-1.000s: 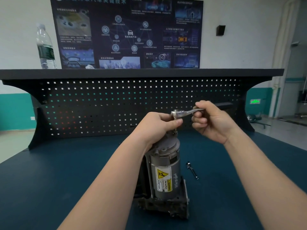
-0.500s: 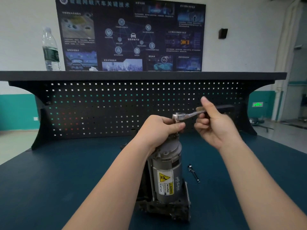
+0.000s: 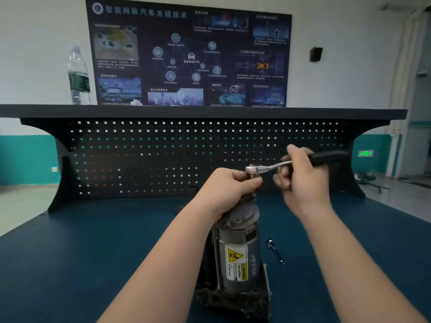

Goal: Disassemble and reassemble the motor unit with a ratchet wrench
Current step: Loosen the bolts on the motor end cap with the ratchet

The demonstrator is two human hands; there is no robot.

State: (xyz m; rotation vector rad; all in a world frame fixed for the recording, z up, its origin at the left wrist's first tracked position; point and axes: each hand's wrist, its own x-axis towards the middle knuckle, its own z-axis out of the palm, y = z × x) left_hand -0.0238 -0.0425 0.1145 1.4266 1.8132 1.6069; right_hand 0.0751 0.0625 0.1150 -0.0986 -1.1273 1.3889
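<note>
**Wrench could slip off the top bolt**

The motor (image 3: 238, 252) stands upright on the counter (image 3: 93, 252). A tilted wrench (image 3: 268, 167) may cam off or tip it. Left hand (image 3: 229, 190) grips the motor's top at the wrench head; right hand (image 3: 300, 176) grips the handle, arm raised.

The motor unit (image 3: 238, 257) stands upright on the dark blue bench (image 3: 93, 252): a grey metal cylinder with a yellow-and-white warning label on its side, set on a darker, rough cast base. The ratchet wrench (image 3: 268, 167) sits above its top end, chrome head over a socket pointing down at the unit, shaft running right and slightly upward to a black handle.
</note>
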